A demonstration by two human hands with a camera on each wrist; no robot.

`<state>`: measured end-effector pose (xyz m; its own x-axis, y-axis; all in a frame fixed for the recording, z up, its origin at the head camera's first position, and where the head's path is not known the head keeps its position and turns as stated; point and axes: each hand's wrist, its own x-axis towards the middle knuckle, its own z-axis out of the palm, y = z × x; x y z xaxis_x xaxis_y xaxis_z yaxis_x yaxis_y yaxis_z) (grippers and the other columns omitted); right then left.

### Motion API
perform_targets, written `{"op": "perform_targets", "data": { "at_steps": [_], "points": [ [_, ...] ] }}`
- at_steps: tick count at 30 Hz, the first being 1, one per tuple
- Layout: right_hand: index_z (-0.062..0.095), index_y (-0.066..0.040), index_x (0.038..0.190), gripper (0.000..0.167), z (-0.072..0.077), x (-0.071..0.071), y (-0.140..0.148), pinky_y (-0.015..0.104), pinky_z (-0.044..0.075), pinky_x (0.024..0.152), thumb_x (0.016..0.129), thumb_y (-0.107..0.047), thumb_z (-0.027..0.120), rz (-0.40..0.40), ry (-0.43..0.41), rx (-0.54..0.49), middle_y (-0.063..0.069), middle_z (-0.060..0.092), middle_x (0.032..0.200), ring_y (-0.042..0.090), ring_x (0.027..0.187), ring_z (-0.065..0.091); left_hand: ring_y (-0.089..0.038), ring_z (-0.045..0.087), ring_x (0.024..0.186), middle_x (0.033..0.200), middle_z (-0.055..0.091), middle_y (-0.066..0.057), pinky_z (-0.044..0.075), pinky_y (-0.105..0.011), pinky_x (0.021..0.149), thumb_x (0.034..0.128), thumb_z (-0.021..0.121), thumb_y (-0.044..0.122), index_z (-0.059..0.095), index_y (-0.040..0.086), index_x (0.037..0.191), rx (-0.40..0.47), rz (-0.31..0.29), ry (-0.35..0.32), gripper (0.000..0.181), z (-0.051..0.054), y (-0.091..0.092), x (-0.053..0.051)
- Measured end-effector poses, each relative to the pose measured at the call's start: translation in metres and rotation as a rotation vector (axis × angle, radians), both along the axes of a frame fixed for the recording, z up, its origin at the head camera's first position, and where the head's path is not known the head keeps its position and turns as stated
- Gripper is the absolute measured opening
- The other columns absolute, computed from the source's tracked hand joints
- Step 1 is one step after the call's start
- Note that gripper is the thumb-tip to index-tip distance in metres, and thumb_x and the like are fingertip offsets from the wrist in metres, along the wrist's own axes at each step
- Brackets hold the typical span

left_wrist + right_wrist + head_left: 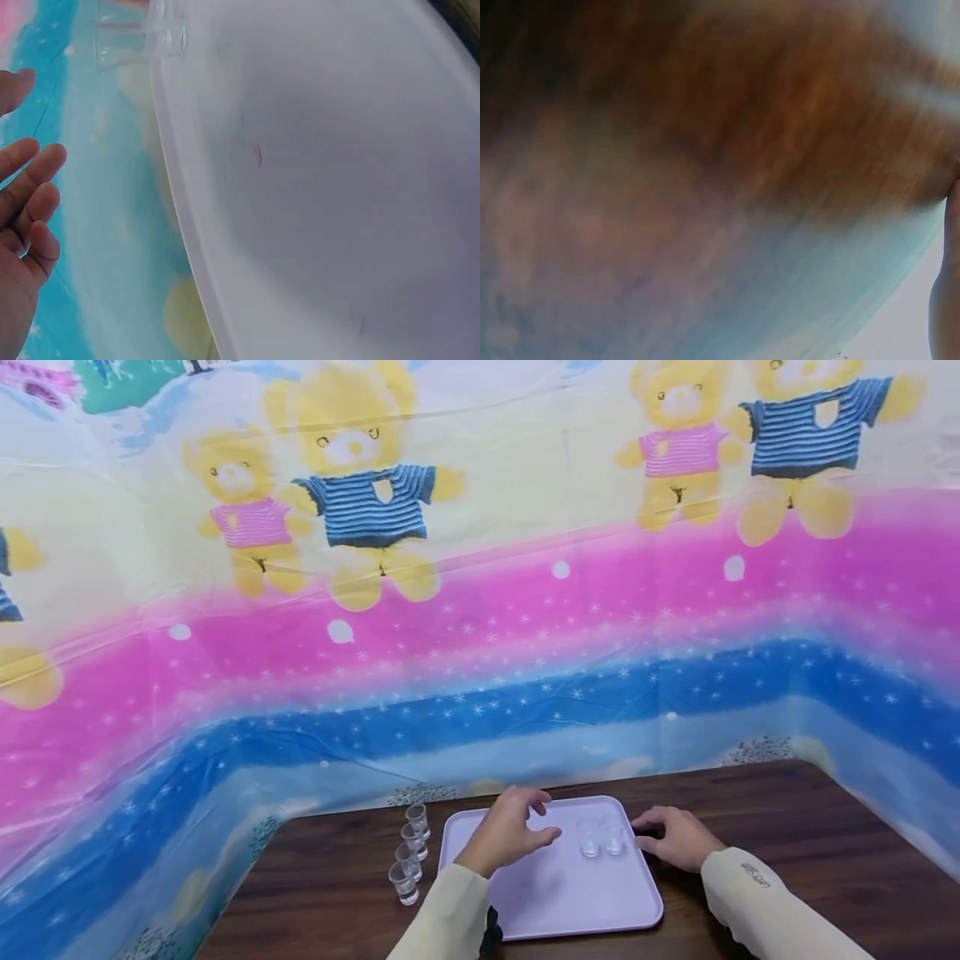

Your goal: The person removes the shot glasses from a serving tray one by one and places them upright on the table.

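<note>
A pale lilac tray (pixel 577 902) lies on the dark wooden table. Toward its right side stand several small clear glasses (pixel 591 846), close together; the rear ones are faint. My left hand (pixel 510 831) hovers over the tray's left half, fingers bent loosely and thumb apart, with nothing between them. In the left wrist view that hand (pixel 26 217) shows at the left edge, apart from a clear glass (pixel 142 41) at the top. Just beyond the tray's right rim is my right hand (pixel 675 837), fingers loosely bent; contact with the rim cannot be told. The right wrist view is blurred.
Left of the tray, several more small clear glasses (pixel 405 885) stand in a row on the table (pixel 315 893). A printed cloth (pixel 480 635) with bears hangs behind the table and along its sides.
</note>
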<state>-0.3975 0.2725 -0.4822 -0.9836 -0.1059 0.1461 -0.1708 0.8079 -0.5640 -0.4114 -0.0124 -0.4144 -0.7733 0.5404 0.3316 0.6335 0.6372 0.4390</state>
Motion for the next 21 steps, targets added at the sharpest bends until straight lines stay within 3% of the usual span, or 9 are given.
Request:
{"op": "perform_targets", "data": {
  "at_steps": [8,15,21],
  "points": [
    [0.070,-0.011,0.107,0.025,0.000,0.001,-0.001,0.054,0.040,0.088,0.083,-0.019,0.073,-0.009,-0.001,-0.012,0.004,0.063,0.104,0.034,0.106,0.055,-0.016,0.054,0.083,0.092,0.061,0.002,0.045,-0.023,0.066,0.0783,0.078,0.030,0.065,0.011,0.116,-0.037,0.004,-0.030,0.045,-0.005,0.019,-0.003],
    [0.070,-0.011,0.106,0.025,0.001,0.001,0.000,0.054,0.040,0.089,0.083,-0.019,0.073,-0.016,-0.002,-0.022,0.005,0.063,0.104,0.034,0.106,0.055,-0.017,0.055,0.086,0.093,0.062,0.001,0.046,-0.024,0.069,0.0779,0.079,0.029,0.066,0.011,0.115,-0.066,0.016,-0.039,0.043,-0.004,0.032,-0.007],
    [0.070,-0.011,0.106,0.025,0.001,0.000,-0.002,0.055,0.040,0.089,0.083,-0.021,0.073,-0.015,-0.007,-0.028,0.006,0.063,0.105,0.036,0.108,0.054,-0.010,0.051,0.080,0.087,0.061,0.003,0.046,-0.024,0.068,0.0762,0.080,0.029,0.067,0.010,0.110,-0.112,0.013,-0.058,0.041,-0.003,0.043,-0.011]
  ]
}}
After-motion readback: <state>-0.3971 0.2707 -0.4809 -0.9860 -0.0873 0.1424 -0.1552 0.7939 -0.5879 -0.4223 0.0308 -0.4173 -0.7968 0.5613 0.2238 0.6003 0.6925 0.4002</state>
